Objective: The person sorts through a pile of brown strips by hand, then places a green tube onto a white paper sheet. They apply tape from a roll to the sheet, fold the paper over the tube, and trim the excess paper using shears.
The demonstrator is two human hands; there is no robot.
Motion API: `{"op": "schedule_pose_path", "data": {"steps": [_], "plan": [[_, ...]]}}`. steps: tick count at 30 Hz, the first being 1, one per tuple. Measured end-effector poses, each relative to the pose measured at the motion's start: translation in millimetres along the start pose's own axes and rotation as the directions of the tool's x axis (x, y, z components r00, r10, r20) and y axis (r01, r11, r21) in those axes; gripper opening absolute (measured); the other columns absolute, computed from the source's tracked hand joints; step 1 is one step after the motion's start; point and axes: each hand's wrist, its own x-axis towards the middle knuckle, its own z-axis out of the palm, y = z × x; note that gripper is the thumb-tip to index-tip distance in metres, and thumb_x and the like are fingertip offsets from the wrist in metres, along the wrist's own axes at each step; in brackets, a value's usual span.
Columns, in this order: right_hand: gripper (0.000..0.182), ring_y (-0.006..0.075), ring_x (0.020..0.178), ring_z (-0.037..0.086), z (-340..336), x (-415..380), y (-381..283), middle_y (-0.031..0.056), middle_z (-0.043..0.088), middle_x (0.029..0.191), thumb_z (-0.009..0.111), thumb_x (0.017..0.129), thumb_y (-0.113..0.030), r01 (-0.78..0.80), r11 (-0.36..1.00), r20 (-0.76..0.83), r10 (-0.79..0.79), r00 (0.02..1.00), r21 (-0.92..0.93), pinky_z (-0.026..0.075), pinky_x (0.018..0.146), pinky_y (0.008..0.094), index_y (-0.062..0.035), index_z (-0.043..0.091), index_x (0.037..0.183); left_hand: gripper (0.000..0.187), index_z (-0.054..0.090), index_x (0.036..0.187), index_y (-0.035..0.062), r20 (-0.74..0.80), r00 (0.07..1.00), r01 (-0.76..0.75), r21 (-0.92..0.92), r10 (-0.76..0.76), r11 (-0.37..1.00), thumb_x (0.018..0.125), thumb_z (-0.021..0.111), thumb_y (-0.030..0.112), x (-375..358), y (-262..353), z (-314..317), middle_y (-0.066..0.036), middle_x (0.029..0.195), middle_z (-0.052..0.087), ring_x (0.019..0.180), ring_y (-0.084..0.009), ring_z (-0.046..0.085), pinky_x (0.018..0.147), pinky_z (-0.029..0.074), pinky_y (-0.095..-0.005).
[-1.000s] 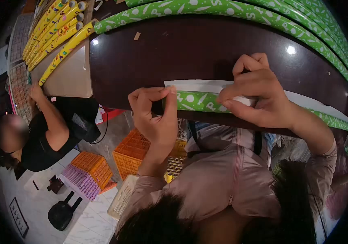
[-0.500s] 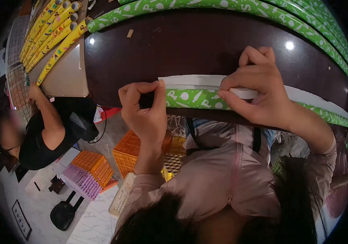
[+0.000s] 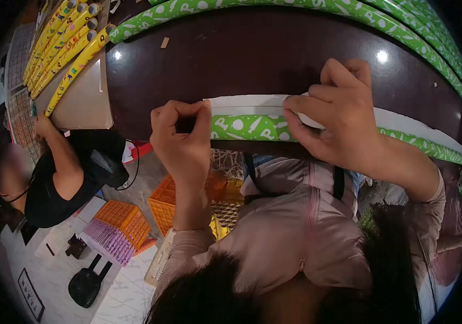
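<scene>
L hand point(image 3: 179, 137) pinches corner of green roll's point(image 3: 248, 127) white edge point(image 3: 247, 104); R hand point(image 3: 336, 116) pinches same edge farther R; roll's btwn hands & past R wrist; more green rolls point(image 3: 403, 35) beyond hands; yellow rolls point(image 3: 64, 62) up-L of L hand

And it's middling indoor light here, two hard white glints flaring off the dark table point(image 3: 231, 62), suggesting lamps above, with a soft shadow beside the right hand point(image 3: 339, 110)! Look at that fisheye, bending the long green tube point(image 3: 177, 13) into an arc, corners sunk in black, while a blurred patch masks the head of the person point(image 3: 52, 186) at left.
</scene>
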Motion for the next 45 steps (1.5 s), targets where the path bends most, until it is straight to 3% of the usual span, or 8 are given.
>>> {"op": "schedule_pose_path", "data": {"steps": [19,31,33,37,39,40,43,45], "plan": [[0.013,0.0188,0.061,0.042,3.1,1.4,1.4,-0.0024,0.050,0.054,0.074,0.065,-0.009,-0.010,1.000,-0.010,0.011,1.000,0.023,0.032,0.068,0.0349,-0.0120,0.068,0.076,0.012,0.060,0.075,0.0030,0.004,0.989,-0.147,0.247,0.151,0.958,0.073,0.071,-0.002,5.6,6.0,3.7,-0.006,0.075,0.057,0.071,-0.0152,0.053,0.062,0.045,-0.0272],[0.012,0.0188,0.062,0.043,4.1,1.6,2.4,-0.0023,0.053,0.055,0.075,0.064,-0.009,-0.011,1.000,-0.015,0.012,1.000,0.029,0.035,0.072,0.0365,-0.0113,0.068,0.074,0.009,0.061,0.074,0.0029,0.078,0.996,-0.054,0.256,0.035,0.965,0.075,0.068,-0.001,12.7,15.3,-0.1,-0.006,0.072,0.057,0.072,-0.0166,0.052,0.061,0.043,-0.0288],[0.012,0.0189,0.062,0.043,4.6,1.3,2.8,-0.0023,0.053,0.055,0.075,0.064,-0.009,-0.008,0.999,-0.016,0.009,1.000,0.032,0.035,0.072,0.0364,-0.0113,0.068,0.074,0.011,0.059,0.073,0.0032,0.161,0.985,0.019,0.292,-0.069,0.956,0.075,0.069,0.003,16.6,14.5,-4.6,-0.005,0.070,0.054,0.069,-0.0156,0.049,0.059,0.040,-0.0297],[0.012,0.0190,0.062,0.043,5.8,-0.3,1.9,-0.0023,0.052,0.055,0.075,0.064,-0.009,-0.007,1.000,-0.025,0.007,1.000,0.029,0.035,0.072,0.0358,-0.0113,0.068,0.073,0.017,0.055,0.076,0.0014,0.203,0.979,-0.059,0.336,-0.011,0.940,0.080,0.071,0.007,19.6,14.2,-9.8,0.000,0.062,0.046,0.063,-0.0086,0.044,0.060,0.040,-0.0260],[0.012,0.0191,0.063,0.043,6.0,-0.6,2.6,-0.0022,0.052,0.055,0.075,0.064,-0.009,-0.009,0.999,-0.029,0.010,1.000,0.035,0.035,0.072,0.0357,-0.0112,0.067,0.073,0.016,0.055,0.075,0.0048,0.212,0.963,0.082,0.356,-0.166,0.931,0.077,0.071,0.007,22.2,17.1,-11.6,-0.003,0.069,0.048,0.068,-0.0156,0.043,0.061,0.037,-0.0302],[0.011,0.0192,0.063,0.043,6.0,-1.0,2.5,-0.0021,0.052,0.054,0.075,0.064,-0.009,-0.011,0.999,-0.030,0.012,0.999,0.045,0.035,0.072,0.0355,-0.0111,0.067,0.072,0.016,0.055,0.075,0.0048,0.214,0.963,0.079,0.356,-0.163,0.931,0.077,0.071,0.007,21.5,15.1,-10.9,-0.003,0.069,0.048,0.068,-0.0156,0.043,0.061,0.037,-0.0302],[0.011,0.0194,0.064,0.043,6.2,-0.8,2.0,-0.0017,0.052,0.054,0.075,0.064,-0.009,-0.007,0.999,-0.037,0.008,0.999,0.041,0.035,0.072,0.0357,-0.0108,0.067,0.072,0.015,0.055,0.078,0.0058,0.140,0.990,-0.011,0.299,-0.032,0.954,0.075,0.070,0.004,19.1,9.3,-8.1,-0.004,0.074,0.050,0.070,-0.0183,0.045,0.065,0.039,-0.0325],[0.011,0.0196,0.064,0.043,6.9,-0.2,2.3,-0.0015,0.051,0.054,0.075,0.064,-0.009,-0.005,0.999,-0.040,0.007,0.999,0.045,0.035,0.071,0.0357,-0.0106,0.067,0.072,0.017,0.060,0.087,0.0055,0.043,0.967,-0.240,0.495,0.253,0.835,0.073,0.066,-0.002,16.1,11.5,-2.8,-0.006,0.085,0.056,0.077,-0.0221,0.051,0.072,0.041,-0.0361]]}}
